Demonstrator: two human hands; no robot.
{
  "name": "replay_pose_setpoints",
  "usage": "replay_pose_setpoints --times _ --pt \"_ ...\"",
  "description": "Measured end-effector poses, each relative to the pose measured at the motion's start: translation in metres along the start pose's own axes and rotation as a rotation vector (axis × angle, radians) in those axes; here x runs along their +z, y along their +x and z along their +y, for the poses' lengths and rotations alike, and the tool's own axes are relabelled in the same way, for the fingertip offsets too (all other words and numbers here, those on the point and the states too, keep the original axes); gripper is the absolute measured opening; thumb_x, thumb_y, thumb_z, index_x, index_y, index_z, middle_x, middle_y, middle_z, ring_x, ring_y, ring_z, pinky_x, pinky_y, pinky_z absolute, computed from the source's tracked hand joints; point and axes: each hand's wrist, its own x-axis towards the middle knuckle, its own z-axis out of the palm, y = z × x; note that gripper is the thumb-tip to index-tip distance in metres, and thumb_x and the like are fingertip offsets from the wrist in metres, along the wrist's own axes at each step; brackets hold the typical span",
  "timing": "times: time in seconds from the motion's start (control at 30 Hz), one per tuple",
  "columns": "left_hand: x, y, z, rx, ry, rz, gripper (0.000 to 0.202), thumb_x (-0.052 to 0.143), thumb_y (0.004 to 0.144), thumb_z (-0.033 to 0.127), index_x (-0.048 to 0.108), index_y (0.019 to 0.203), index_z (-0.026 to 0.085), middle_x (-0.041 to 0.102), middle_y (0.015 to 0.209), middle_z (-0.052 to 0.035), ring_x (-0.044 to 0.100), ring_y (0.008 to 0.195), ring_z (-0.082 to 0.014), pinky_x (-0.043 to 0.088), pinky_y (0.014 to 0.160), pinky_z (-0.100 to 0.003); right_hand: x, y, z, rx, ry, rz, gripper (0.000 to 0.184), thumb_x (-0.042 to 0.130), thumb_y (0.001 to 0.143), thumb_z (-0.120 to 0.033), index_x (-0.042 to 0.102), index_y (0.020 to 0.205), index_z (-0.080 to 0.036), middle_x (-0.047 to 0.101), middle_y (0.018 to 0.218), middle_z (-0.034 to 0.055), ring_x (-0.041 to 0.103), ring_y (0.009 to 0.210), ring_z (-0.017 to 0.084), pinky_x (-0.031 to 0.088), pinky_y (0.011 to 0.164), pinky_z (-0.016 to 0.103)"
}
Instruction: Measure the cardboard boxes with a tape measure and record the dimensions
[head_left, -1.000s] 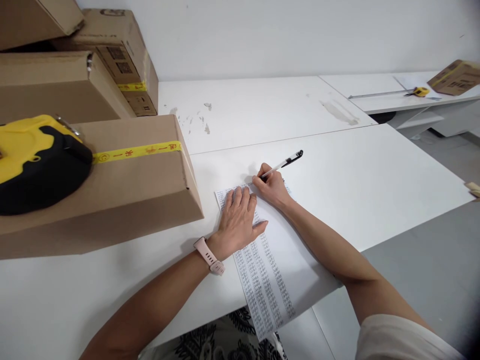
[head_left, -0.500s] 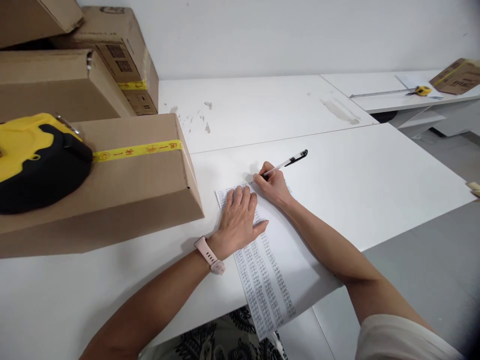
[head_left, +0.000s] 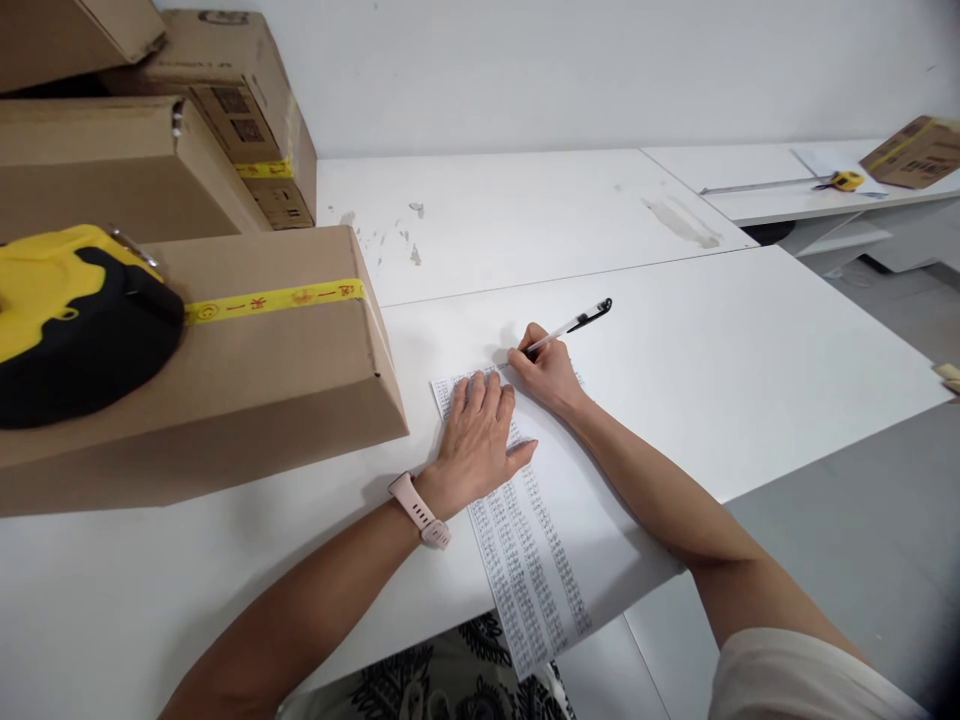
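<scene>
A sheet of paper [head_left: 607,540] with columns of small handwriting lies on the white table, its lower end hanging past the front edge. My left hand [head_left: 480,437] rests flat on its upper left part, fingers spread, a pink watch band [head_left: 420,512] on the wrist. Near the top of the sheet my right hand [head_left: 550,373] is closed around a pen [head_left: 574,323], which has a clear barrel and a black cap on its upper end. The pen's tip is hidden behind the fingers.
Cardboard boxes [head_left: 300,350] fill the left side, one bearing a large yellow-and-black tape measure [head_left: 82,320]. Far right on the white table [head_left: 750,350] are a smaller yellow tape measure [head_left: 847,181], its blade drawn out, and a taped box [head_left: 911,155]. A wall stands behind.
The pen's upper end has shifted very slightly left in my right hand. My left hand and the paper stay where they were.
</scene>
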Motion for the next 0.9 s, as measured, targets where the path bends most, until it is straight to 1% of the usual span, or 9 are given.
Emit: replay_pose_setpoints --times 0.37,0.6,0.73,0.9 --pt "-0.0006 0.0 0.0001 0.0 -0.012 0.002 0.073 0.05 0.095 0.056 0.045 0.142 0.001 0.041 0.154 -0.0262 0.033 0.144 -0.042 0.022 0.121 -0.055 -0.0006 0.0016 -0.0001 0.008 0.008 0.006 0.019 0.057 0.073 -0.02 0.041 0.065 -0.023 0.037 0.054 -0.0072 0.035 0.054 0.011 0.027 0.052 0.028" --pt "0.0003 0.0001 -0.0004 -0.002 -0.008 0.004 0.072 0.048 0.095 0.057 0.044 0.143 0.004 0.042 0.154 -0.0252 0.033 0.145 -0.0406 0.022 0.121 -0.054 -0.001 0.0017 -0.0006 0.012 0.004 -0.007 0.019 0.057 0.072 -0.019 0.04 0.065 -0.023 0.037 0.054 -0.0071 0.035 0.054 0.011 0.027 0.052 0.028" --pt "-0.0003 0.0001 -0.0003 0.001 -0.01 0.002 0.073 0.049 0.095 0.057 0.045 0.142 0.003 0.042 0.154 -0.0261 0.033 0.145 -0.0414 0.022 0.121 -0.055 -0.001 0.0018 -0.0014 0.022 0.017 0.014 0.019 0.057 0.072 -0.02 0.04 0.065 -0.024 0.037 0.054 -0.0069 0.035 0.054 0.011 0.028 0.052 0.028" --pt "-0.0015 0.0001 0.0003 0.004 0.014 0.0 0.073 0.049 0.095 0.057 0.046 0.142 0.001 0.042 0.154 -0.0258 0.034 0.144 -0.0421 0.022 0.121 -0.054 -0.0006 0.0011 -0.0009 0.012 -0.019 0.007 0.019 0.057 0.073 -0.02 0.04 0.066 -0.024 0.037 0.053 -0.007 0.034 0.054 0.011 0.028 0.052 0.029"
